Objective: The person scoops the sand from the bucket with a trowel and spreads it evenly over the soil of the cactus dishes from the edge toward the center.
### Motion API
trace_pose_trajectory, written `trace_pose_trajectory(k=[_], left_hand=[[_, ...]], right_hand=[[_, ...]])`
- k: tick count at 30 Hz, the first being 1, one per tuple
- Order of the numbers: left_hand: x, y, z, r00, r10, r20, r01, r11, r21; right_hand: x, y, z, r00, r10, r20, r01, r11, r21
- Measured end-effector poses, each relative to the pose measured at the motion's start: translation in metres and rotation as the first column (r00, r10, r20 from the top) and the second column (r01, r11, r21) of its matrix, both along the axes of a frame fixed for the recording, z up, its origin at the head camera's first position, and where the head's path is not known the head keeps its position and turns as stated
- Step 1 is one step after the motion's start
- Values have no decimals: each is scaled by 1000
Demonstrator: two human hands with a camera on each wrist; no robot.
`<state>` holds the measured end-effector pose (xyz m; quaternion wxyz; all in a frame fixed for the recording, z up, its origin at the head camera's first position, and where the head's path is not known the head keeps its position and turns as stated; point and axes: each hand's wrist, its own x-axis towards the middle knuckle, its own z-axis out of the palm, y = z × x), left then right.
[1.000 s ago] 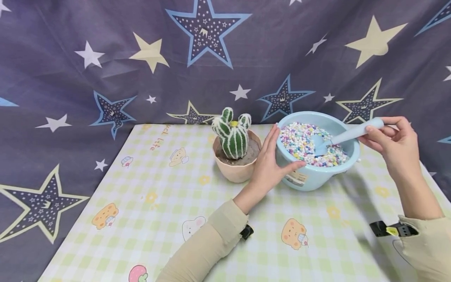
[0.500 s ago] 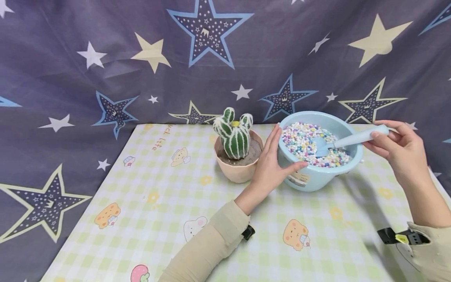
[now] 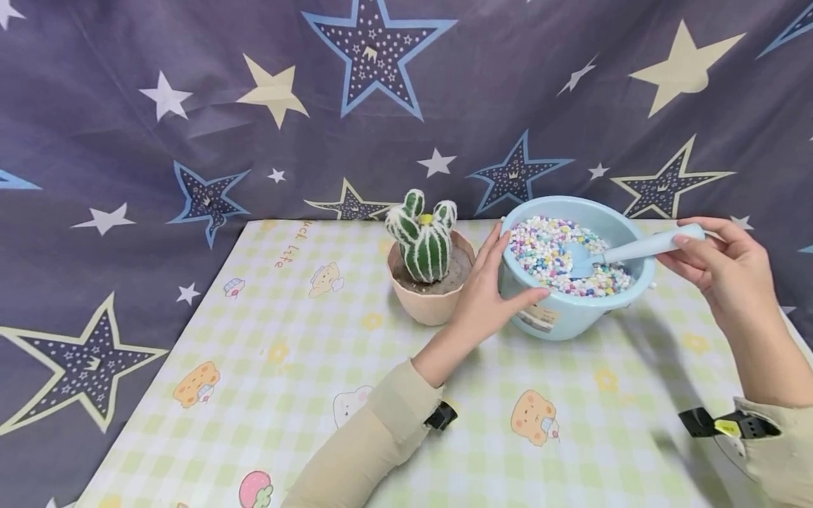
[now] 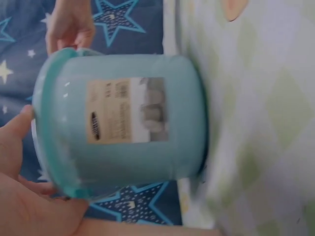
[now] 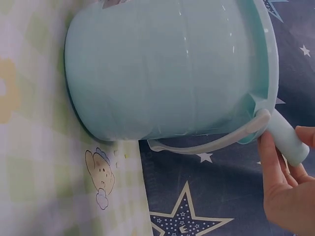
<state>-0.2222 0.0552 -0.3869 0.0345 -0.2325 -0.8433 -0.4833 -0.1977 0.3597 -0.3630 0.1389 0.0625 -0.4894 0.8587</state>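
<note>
A light blue bucket (image 3: 571, 326) stands on the right of the table, holding many small multicoloured beads (image 3: 540, 247). My left hand (image 3: 479, 300) holds its near left side, thumb on the rim and fingers along the outer wall. In the left wrist view, that thumb and fingers meet the rim at spread points. My right hand (image 3: 730, 271) pinches the handle end of a light blue small shovel (image 3: 648, 247). The shovel slants across the right rim, its blade resting among the beads and partly covered. In the right wrist view, the bucket's handle (image 5: 216, 142) hangs down beside the wall.
A white-spined cactus (image 3: 425, 254) in a peach pot (image 3: 422, 307) stands just left of my left hand, close to the bucket. A checked cloth (image 3: 286, 423) covers the table. Behind its back edge hangs a dark curtain with stars (image 3: 254, 155).
The right hand has shifted slightly right, drawing the shovel's handle with it and lowering its angle a little. My left hand stays on the bucket.
</note>
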Motion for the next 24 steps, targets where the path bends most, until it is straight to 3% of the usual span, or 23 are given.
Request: trace_pose_trajectory(k=[6, 10, 17, 24], left_hand=[[2, -14, 13, 997, -29, 67, 31, 999, -43], [5, -23, 18, 994, -44, 97, 46, 999, -23], [9, -35, 22, 993, -26, 114, 25, 1000, 8], [17, -45, 26, 995, -47, 92, 45, 999, 18]], right_hand=[[1, 0, 0, 1000, -12, 15, 12, 1000, 17], [1, -2, -1, 1000, -7, 12, 7, 1000, 28], [0, -6, -1, 999, -30, 20, 29, 997, 78], [1, -2, 1, 998, -52, 45, 50, 998, 44]])
